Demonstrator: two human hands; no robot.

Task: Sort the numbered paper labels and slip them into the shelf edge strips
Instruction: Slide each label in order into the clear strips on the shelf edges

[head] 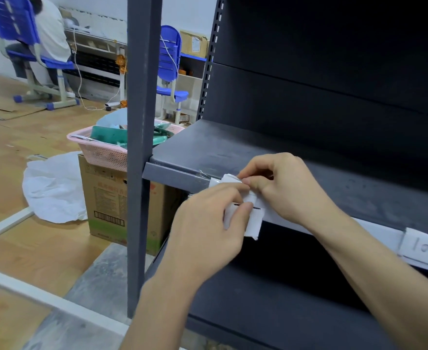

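Observation:
A dark grey metal shelf (233, 147) runs across the right side, with a clear edge strip (377, 229) along its front. My left hand (208, 228) pinches a white paper label (254, 221) with black marks against the strip near its left end. My right hand (283, 188) grips the top of the same label and the strip's lip from above. The label's lower part hangs below the shelf edge, and its number is hidden by my fingers. A second label reading "10" (421, 247) sits in the strip at the far right.
A grey upright post (139, 147) stands just left of my hands. Behind it a pink basket (99, 150) rests on a cardboard box (107, 203), beside a white plastic bag (53, 188). A person sits on a blue chair (18, 26) at far left.

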